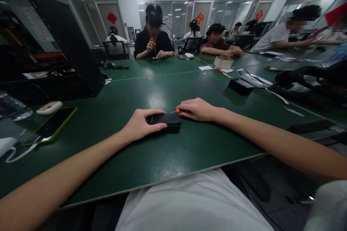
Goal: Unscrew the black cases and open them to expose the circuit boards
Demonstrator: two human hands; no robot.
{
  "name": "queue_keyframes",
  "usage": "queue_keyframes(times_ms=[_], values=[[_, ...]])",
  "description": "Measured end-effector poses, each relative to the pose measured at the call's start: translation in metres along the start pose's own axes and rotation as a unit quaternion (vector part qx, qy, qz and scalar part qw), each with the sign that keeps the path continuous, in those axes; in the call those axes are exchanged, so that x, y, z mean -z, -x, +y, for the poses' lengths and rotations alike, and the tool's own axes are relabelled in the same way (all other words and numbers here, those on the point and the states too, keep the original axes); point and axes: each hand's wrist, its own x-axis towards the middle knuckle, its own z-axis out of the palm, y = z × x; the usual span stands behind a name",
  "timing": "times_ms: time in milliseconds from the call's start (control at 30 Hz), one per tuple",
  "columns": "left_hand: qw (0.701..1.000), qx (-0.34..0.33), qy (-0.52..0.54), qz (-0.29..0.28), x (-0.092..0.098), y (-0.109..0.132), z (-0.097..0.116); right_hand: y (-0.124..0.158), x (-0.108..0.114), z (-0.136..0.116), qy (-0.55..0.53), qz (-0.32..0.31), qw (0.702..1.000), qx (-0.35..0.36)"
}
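Observation:
A small black box [172, 126] lies on the green table in front of me. My left hand [140, 124] is closed round its left end, thumb on the near side and fingers along the far side. Just to the right, my right hand [197, 109] grips a screwdriver [178, 110] with an orange and black handle. Its thin metal shaft points left over the box's top right part. Whether the tip touches the box I cannot tell. The right palm hides most of the handle.
A phone with a green edge [52, 124], a white oval case [49, 108] and a large open black computer case [67, 39] stand left. Another black box [241, 86], a white power strip [256, 79] and a cardboard box [223, 62] lie right. Several people sit around.

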Motion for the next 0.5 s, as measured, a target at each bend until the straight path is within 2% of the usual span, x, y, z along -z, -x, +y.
queue_keyframes(times_ms=[167,500], values=[[1.000,0.001,0.005,-0.004,-0.001,-0.001,-0.001,-0.007,-0.005,-0.006,-0.014,0.014,1.000,-0.024],[1.000,-0.011,0.002,0.001,-0.002,-0.001,-0.002,-0.010,-0.004,-0.009,-0.057,0.000,0.998,-0.011]])
